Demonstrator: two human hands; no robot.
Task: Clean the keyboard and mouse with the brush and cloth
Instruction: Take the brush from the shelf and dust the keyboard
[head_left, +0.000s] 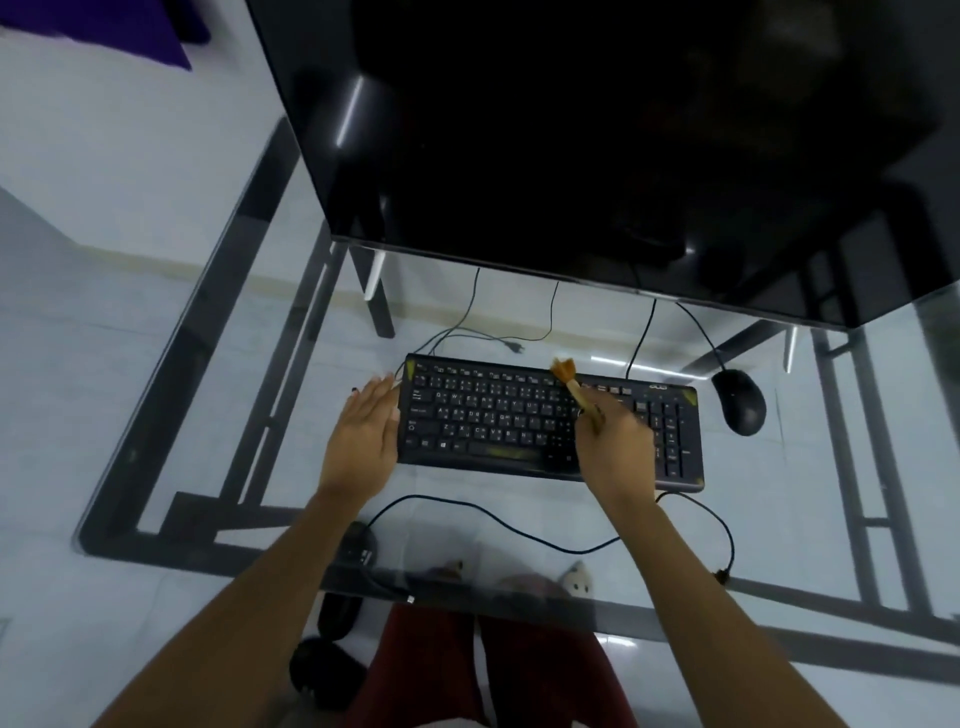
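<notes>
A black keyboard (498, 415) lies on the glass desk (249, 395), with a black mouse (738, 401) to its right. My right hand (615, 441) grips the handle of a small brush (571, 382). Its tan bristles rest on the keyboard's top row, right of centre. My left hand (366, 426) lies flat with straight fingers against the keyboard's left edge. No cloth is in view.
A large black monitor (597, 130) stands behind the keyboard and overhangs the back of the desk. Cables (519, 525) run across the glass in front of and behind the keyboard. The dark desk frame and white floor show through the glass.
</notes>
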